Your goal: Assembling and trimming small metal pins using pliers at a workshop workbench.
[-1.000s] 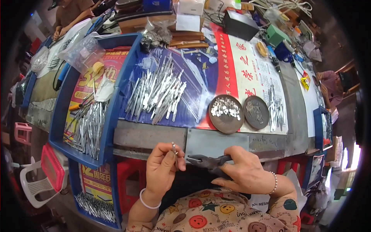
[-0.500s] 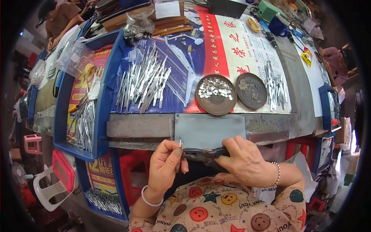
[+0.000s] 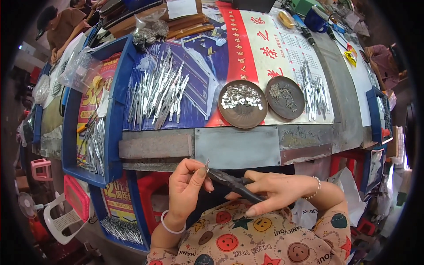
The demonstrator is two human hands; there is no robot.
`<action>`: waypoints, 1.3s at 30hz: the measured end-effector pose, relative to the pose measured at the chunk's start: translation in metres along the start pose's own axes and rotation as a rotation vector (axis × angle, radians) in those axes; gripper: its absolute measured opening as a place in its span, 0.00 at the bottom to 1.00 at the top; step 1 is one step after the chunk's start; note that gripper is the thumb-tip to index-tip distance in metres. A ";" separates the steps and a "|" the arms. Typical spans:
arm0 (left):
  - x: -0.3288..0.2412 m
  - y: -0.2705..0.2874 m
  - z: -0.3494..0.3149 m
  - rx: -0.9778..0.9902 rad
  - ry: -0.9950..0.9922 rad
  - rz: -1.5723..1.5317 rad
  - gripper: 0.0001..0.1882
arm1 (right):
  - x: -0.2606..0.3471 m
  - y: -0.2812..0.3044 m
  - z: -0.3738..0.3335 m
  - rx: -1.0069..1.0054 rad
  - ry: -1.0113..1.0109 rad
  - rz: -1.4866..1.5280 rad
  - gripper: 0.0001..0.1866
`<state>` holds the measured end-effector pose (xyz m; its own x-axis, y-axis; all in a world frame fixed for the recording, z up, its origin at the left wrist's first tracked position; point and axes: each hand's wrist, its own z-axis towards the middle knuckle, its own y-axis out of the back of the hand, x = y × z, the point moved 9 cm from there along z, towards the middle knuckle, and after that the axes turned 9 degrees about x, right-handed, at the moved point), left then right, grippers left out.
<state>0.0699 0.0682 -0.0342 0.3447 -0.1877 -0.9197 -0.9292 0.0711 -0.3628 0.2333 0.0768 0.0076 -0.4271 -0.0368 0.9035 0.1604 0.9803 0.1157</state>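
Observation:
Close to the bench edge, my left hand pinches a small, thin silver metal piece upright between thumb and fingertips; most of it is hidden by the fingers. My right hand holds black-handled pliers, its thumb below the handles and fingers above. The plier jaws point left and meet the metal piece at my left fingertips; whether they grip it is too small to tell. Beyond my hands are a brown dish of shiny round discs and a second brown dish of tiny thin parts.
A grey metal plate lies at the bench edge. Long silver strips are heaped on the poster, with another pile at the right. Blue trays holding metal parts stand at the left. Other people sit farther off at both sides.
My right hand has opened out from its curled hold and the pliers have turned, their handles now slanting down to the right and their jaws at the metal piece. My left hand stays nearly still.

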 end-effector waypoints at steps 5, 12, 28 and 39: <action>0.005 0.001 0.002 -0.021 0.075 -0.097 0.06 | 0.016 0.006 -0.010 -0.340 -0.053 -0.649 0.24; 0.003 -0.004 -0.001 0.004 0.096 -0.111 0.07 | 0.016 0.006 -0.006 -0.401 -0.034 -0.780 0.20; 0.002 0.001 -0.005 -0.011 0.057 0.015 0.05 | 0.013 0.000 0.001 -0.324 -0.101 -0.668 0.13; -0.002 0.119 -0.131 -0.591 -0.012 0.295 0.02 | -0.003 -0.037 0.025 -0.080 -0.124 -0.046 0.21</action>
<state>-0.0586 -0.0511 -0.0561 0.0631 -0.2318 -0.9707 -0.9004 -0.4328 0.0448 0.2068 0.0459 -0.0099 -0.5412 -0.0521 0.8393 0.2063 0.9593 0.1926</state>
